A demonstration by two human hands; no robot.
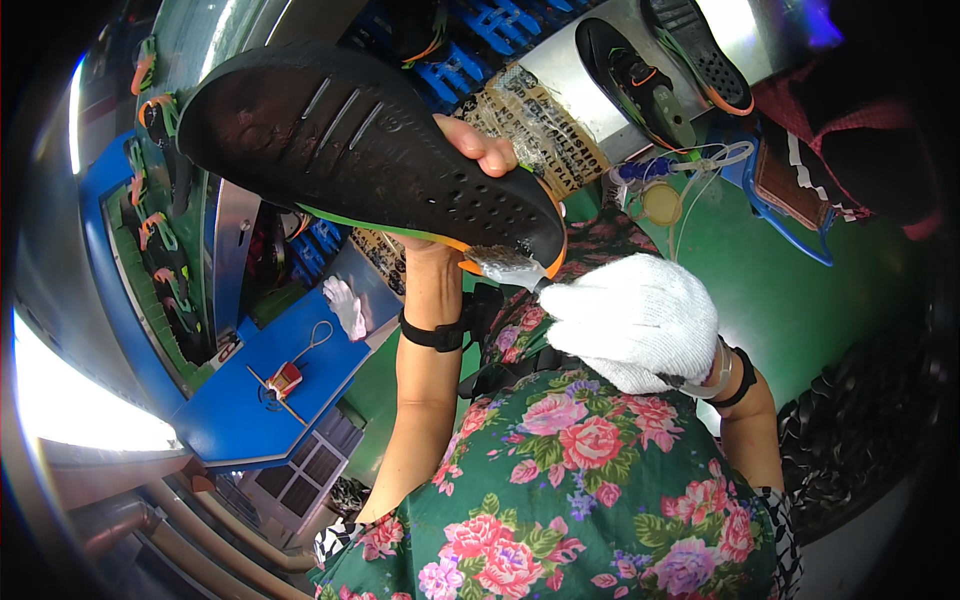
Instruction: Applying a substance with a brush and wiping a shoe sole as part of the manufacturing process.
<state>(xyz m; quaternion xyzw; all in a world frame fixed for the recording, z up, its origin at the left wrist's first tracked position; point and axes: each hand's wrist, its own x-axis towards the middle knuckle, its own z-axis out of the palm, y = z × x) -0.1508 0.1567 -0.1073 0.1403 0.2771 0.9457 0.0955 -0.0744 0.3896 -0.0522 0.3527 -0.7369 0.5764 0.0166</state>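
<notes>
A large black shoe sole (370, 160) with green and orange edging is held up in front of me, its face with slots and small holes turned to view. My left hand (478, 145) grips it, fingertips curled over the far edge; the palm is hidden behind it. My right hand (635, 320), in a white knitted glove, is closed round a brush (505, 267). The brush's bristles touch the orange edge at the holed end of the sole. The glove hides most of the brush's handle.
Two more black shoe pieces (635, 85) lie on the metal bench at the upper right. Several orange-and-green ones hang in a rack (160, 240) at left. A blue table (240, 415) bears a pale glove (345, 307) and a red item (285, 378). Dark strips (850, 430) are heaped at right.
</notes>
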